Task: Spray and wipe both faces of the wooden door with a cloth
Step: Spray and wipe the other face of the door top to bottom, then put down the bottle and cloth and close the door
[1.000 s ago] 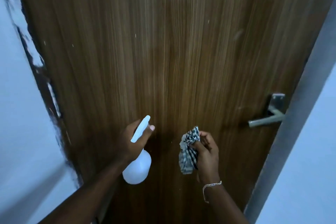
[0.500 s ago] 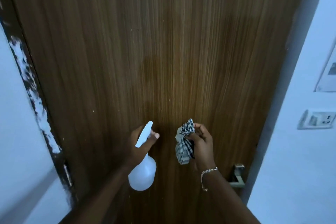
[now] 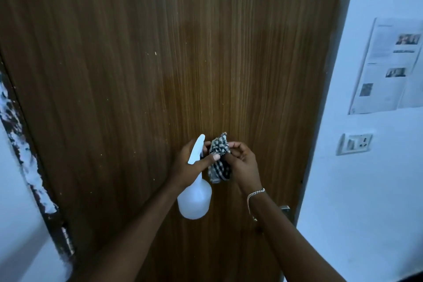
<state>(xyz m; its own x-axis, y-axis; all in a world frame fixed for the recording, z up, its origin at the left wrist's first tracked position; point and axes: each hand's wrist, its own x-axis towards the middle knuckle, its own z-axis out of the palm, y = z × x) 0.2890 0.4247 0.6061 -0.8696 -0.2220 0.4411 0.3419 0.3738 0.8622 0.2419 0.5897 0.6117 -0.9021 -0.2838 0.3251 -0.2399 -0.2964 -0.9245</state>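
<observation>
The wooden door (image 3: pixel 137 75) fills most of the view, approx. upright, w/ vertical grain and some small pale specks on its face. In front of it, a bit below the middle, both hands are together.

The left hand (image 3: pixel 190 165) is closed around the neck of a white spray bottle (image 3: pixel 195 199); the nozzle points up and the round body hangs below the hand. The thumb of this hand reaches across and touches the cloth (image 3: pixel 218 160).

The right hand (image 3: pixel 243 165) grips the cloth, a checked black-and-white one, bunched up between the two hands. The fingers pinch its upper part and the lower end hangs free, just beside the bottle. On the right wrist is a silver bracelet (image 3: pixel 255 194).

Whether the cloth touches the door I cannot tell.

Low at the right edge of the door, part of a metal handle (image 3: pixel 286 209) shows behind the right forearm. On the white wall (image 3: pixel 366 213) at right there is a paper sheet (image 3: pixel 389 66) and under it a switch plate (image 3: pixel 354 143). The frame (image 3: pixel 25 155) at left has chipped white paint.
</observation>
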